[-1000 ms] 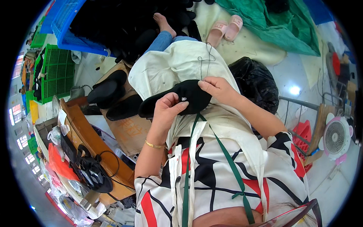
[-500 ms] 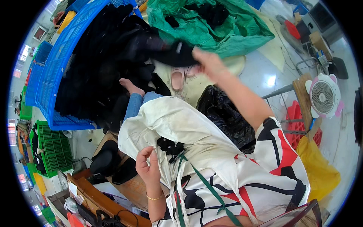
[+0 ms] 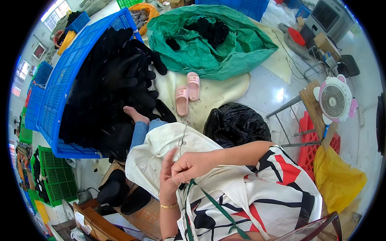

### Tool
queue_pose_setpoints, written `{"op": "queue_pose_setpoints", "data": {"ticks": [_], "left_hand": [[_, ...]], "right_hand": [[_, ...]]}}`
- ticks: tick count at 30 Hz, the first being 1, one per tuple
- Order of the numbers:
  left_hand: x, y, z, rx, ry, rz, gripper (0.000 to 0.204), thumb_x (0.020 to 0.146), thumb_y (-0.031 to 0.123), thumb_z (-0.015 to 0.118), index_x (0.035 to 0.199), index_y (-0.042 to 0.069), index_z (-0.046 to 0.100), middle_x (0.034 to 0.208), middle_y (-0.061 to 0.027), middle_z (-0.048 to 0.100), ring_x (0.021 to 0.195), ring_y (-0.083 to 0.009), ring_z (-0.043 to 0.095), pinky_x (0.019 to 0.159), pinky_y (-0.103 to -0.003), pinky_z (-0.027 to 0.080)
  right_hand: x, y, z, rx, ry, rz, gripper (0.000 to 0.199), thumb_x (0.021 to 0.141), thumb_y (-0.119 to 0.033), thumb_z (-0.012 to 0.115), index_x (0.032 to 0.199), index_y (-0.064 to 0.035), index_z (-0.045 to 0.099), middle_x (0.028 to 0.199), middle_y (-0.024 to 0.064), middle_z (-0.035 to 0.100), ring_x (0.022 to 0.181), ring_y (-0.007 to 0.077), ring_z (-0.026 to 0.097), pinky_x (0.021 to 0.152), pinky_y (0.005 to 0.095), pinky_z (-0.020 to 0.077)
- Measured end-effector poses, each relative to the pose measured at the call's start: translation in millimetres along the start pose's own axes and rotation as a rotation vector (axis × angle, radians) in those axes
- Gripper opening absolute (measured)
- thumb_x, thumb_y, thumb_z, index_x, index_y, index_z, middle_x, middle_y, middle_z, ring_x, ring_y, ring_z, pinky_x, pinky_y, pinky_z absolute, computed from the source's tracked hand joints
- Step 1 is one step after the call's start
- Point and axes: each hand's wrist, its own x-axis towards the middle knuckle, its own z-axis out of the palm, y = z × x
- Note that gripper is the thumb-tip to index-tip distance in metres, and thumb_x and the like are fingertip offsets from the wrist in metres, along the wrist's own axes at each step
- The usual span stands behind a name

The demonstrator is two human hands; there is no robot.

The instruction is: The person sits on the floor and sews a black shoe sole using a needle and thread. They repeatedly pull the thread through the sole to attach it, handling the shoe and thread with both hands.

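Note:
My left hand (image 3: 167, 180) and my right hand (image 3: 195, 165) meet over my lap, above the white apron (image 3: 161, 138). The right hand's thumb and fingertips are pinched together beside the left hand's fingers. Between them shows a thin, pale, needle-like sliver (image 3: 169, 176), too fine to name surely. The left hand's fingers point up and are partly covered by the right. A dark looped thread (image 3: 182, 142) lies on the apron just beyond the hands. A small black bit shows below the right hand, mostly hidden.
At left a tipped blue crate (image 3: 52, 108) spills a pile of black, long, round-ended pieces (image 3: 104, 96) around my bare foot. Beyond are pink slides (image 3: 182, 102) and a green sack (image 3: 161, 30) holding black pieces. A black bag (image 3: 237, 124) and a fan (image 3: 334, 99) stand at right.
My right hand has let go of a black piece held out over the pile and come back to my left hand. The black clump on the apron is mostly out of sight. The view has shifted.

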Motion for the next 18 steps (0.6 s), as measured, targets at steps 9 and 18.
{"op": "queue_pose_setpoints", "data": {"ticks": [9, 18], "left_hand": [[-38, -19, -65, -0.129, 0.324, -0.063, 0.02, 0.094, 0.017, 0.06, 0.079, 0.005, 0.056, 0.057, 0.0034, 0.038, 0.047, -0.0077, 0.033, 0.045, -0.024, 0.032], [-66, 11, -103, -0.109, 0.552, -0.039, 0.015, 0.093, 0.011, 0.057, 0.08, 0.004, 0.058, 0.056, 0.0062, 0.037, 0.049, -0.0047, 0.033, 0.049, -0.023, 0.033]], "right_hand": [[-47, -1, -72, 0.513, 0.624, 0.074, 0.013, 0.094, -0.014, 0.06, 0.087, -0.0032, 0.061, 0.071, 0.0031, 0.06, 0.059, 0.0105, 0.058, 0.054, 0.0275, 0.0531], [-257, 93, -256, 0.732, 1.518, -0.425, 0.02, 0.088, -0.005, 0.063, 0.07, -0.0046, 0.055, 0.063, 0.007, 0.051, 0.061, 0.0187, 0.053, 0.094, 0.0522, 0.0501]]}}
